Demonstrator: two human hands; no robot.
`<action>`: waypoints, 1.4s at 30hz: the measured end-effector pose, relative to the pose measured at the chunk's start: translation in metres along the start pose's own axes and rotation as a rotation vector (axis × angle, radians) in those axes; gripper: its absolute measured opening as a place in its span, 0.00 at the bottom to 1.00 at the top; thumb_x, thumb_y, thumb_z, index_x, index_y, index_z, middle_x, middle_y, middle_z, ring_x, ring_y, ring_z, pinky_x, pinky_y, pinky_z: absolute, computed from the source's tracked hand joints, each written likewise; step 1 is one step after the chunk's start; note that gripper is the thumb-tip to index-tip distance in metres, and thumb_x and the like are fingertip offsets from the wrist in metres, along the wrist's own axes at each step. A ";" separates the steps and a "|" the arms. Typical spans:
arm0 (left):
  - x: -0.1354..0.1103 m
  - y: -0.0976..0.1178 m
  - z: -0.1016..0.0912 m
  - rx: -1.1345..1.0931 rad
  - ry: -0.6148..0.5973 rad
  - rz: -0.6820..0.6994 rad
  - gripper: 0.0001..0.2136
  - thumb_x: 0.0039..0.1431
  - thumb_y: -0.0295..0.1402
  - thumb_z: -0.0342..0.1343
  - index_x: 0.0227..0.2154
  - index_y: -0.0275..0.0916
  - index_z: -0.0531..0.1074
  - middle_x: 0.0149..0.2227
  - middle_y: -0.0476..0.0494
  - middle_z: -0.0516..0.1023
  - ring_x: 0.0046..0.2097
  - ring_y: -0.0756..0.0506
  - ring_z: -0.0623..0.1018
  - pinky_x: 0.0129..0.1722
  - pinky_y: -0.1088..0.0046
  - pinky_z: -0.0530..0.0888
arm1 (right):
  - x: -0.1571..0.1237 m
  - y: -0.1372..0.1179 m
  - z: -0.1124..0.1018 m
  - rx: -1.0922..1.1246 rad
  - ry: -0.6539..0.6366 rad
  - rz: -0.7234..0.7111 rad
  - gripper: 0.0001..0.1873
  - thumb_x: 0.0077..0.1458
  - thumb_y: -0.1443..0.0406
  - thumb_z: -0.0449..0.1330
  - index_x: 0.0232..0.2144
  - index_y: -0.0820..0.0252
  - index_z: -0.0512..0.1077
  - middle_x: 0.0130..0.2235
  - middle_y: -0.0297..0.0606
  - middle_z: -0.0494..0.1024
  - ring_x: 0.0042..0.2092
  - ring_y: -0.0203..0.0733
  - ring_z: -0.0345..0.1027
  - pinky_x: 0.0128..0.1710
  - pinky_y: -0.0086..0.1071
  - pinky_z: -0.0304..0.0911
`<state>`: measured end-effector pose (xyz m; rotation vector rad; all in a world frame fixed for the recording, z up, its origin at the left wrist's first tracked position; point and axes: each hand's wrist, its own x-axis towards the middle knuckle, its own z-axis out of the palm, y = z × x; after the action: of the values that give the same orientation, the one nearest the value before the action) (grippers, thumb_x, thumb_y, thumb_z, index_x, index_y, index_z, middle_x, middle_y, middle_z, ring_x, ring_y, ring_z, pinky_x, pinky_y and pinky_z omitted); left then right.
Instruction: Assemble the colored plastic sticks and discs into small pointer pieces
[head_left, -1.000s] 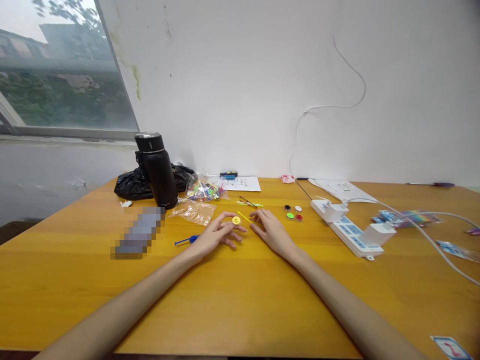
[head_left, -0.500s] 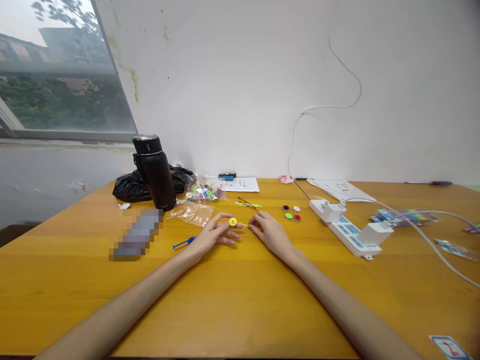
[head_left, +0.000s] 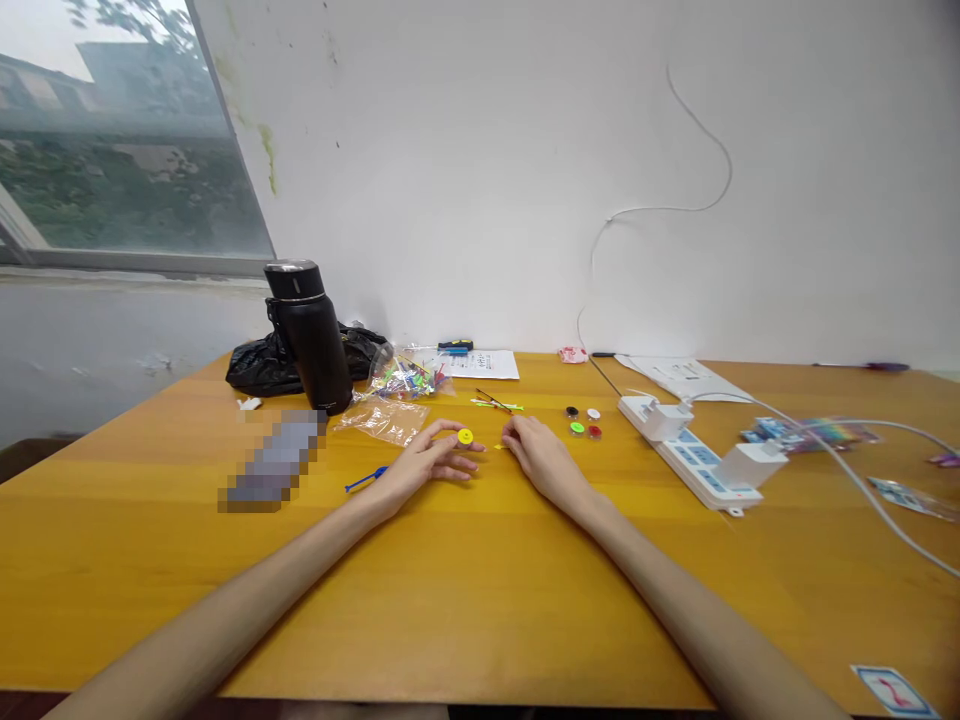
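Since a second ago the yellow stick has slipped almost wholly under the right hand, whose curled fingertips pinch it, only its tip showing. Left hand rests on the table, fingers loosely spread, thumb and forefinger flanking a yellow disc; whether it grips is unclear. The step looks like mating stick to disc, which calls for fine aim. Blue stick lies left, small discs right.

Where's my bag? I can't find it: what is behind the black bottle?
A crumpled black bag lies behind the bottle and shows on both sides of it. The bottle covers the bag's middle, and what is inside the bag cannot be seen.
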<state>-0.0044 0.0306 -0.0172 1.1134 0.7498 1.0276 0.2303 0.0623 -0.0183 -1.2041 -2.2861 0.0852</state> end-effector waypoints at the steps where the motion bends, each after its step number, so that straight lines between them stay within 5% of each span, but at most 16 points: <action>1: 0.000 0.000 0.000 0.001 0.000 -0.002 0.19 0.60 0.42 0.62 0.48 0.39 0.64 0.49 0.30 0.80 0.40 0.41 0.84 0.43 0.61 0.78 | 0.000 -0.001 -0.002 0.004 -0.013 -0.018 0.07 0.68 0.66 0.51 0.36 0.57 0.67 0.39 0.41 0.74 0.42 0.47 0.68 0.44 0.39 0.64; 10: -0.001 -0.001 -0.001 0.005 -0.014 -0.004 0.18 0.61 0.42 0.61 0.48 0.38 0.64 0.50 0.30 0.80 0.41 0.41 0.83 0.44 0.60 0.79 | -0.003 0.008 -0.020 0.118 -0.161 -0.075 0.05 0.66 0.64 0.55 0.37 0.56 0.70 0.41 0.39 0.73 0.43 0.43 0.68 0.45 0.36 0.65; 27: 0.000 -0.001 0.000 0.014 -0.021 -0.003 0.19 0.60 0.42 0.62 0.47 0.38 0.65 0.50 0.30 0.80 0.41 0.41 0.83 0.44 0.59 0.79 | 0.000 0.006 -0.009 0.052 -0.123 -0.035 0.05 0.65 0.67 0.55 0.35 0.59 0.66 0.40 0.42 0.74 0.42 0.44 0.68 0.42 0.35 0.62; 33: 0.001 -0.001 0.000 0.033 -0.005 -0.014 0.19 0.59 0.42 0.63 0.47 0.38 0.65 0.50 0.29 0.80 0.41 0.42 0.83 0.44 0.60 0.79 | 0.002 0.004 -0.013 0.268 -0.087 0.086 0.04 0.68 0.65 0.50 0.39 0.56 0.64 0.30 0.32 0.76 0.32 0.40 0.70 0.36 0.31 0.60; 42: 0.000 -0.005 -0.002 0.060 -0.077 0.013 0.17 0.61 0.43 0.61 0.46 0.39 0.65 0.49 0.30 0.80 0.44 0.39 0.83 0.47 0.56 0.78 | 0.001 -0.010 -0.016 0.421 0.013 0.007 0.07 0.66 0.66 0.53 0.44 0.55 0.70 0.38 0.36 0.81 0.40 0.40 0.75 0.44 0.32 0.64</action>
<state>-0.0046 0.0309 -0.0223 1.2049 0.7162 0.9730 0.2303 0.0539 -0.0018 -0.9860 -2.1105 0.5305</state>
